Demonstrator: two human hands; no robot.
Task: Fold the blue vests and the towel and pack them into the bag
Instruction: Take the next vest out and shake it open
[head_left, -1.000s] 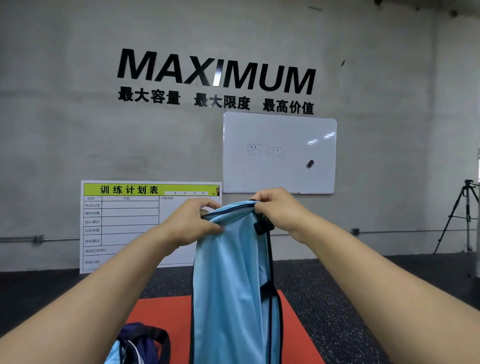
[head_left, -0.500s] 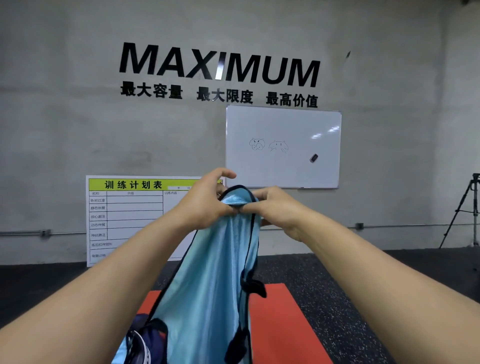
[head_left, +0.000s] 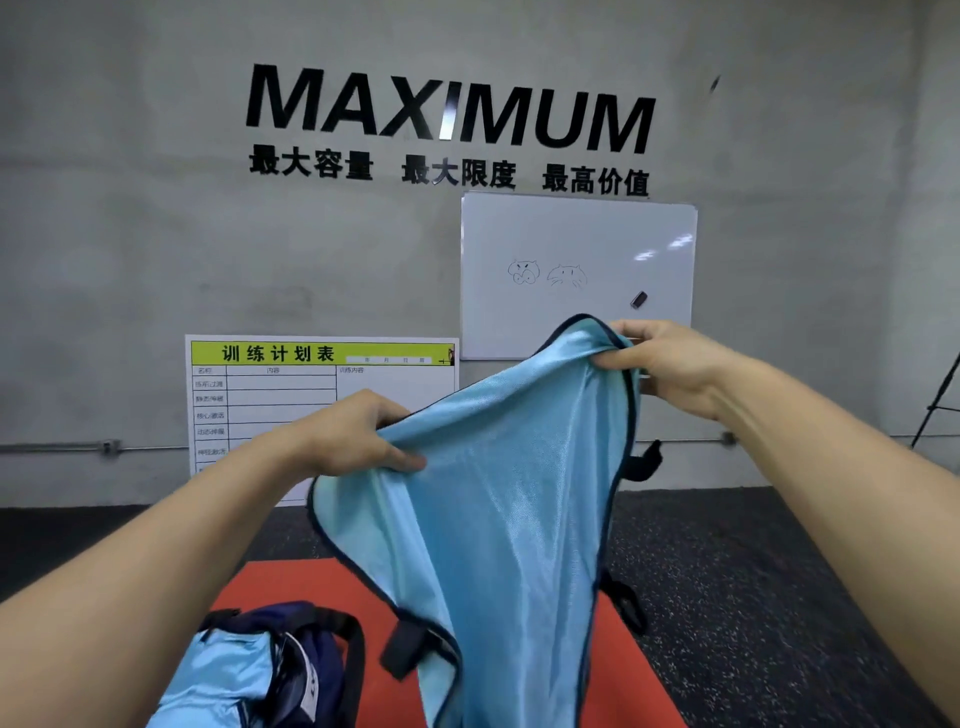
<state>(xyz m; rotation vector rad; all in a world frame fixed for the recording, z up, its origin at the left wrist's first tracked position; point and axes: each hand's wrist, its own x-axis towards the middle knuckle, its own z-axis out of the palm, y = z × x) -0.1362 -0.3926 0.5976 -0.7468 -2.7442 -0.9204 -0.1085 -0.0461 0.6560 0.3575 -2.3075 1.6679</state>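
Vest (head_left: 498, 499) hangs gripped by left hand (head_left: 358, 441), right hand (head_left: 670, 364).

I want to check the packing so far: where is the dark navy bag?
Head view, bottom left: the dark navy bag sits on the red mat, left of the held light-blue vest.

Light blue against grey and red

The vest (head_left: 498, 519) is a shiny light blue, edged all round in dark navy binding, with black straps at its sides. The bag (head_left: 291, 670) is dark navy with black handles, and more of the same glossy light blue cloth shows beside it. The mat (head_left: 639, 686) is a flat orange-red, lying on a black floor (head_left: 753, 571) speckled with pale flecks. The wall (head_left: 156, 208) is plain grey with black lettering. The whiteboard (head_left: 576, 234) is white with thin black doodles; the chart (head_left: 291, 384) is white, ruled in grey, under a yellow-green header band.
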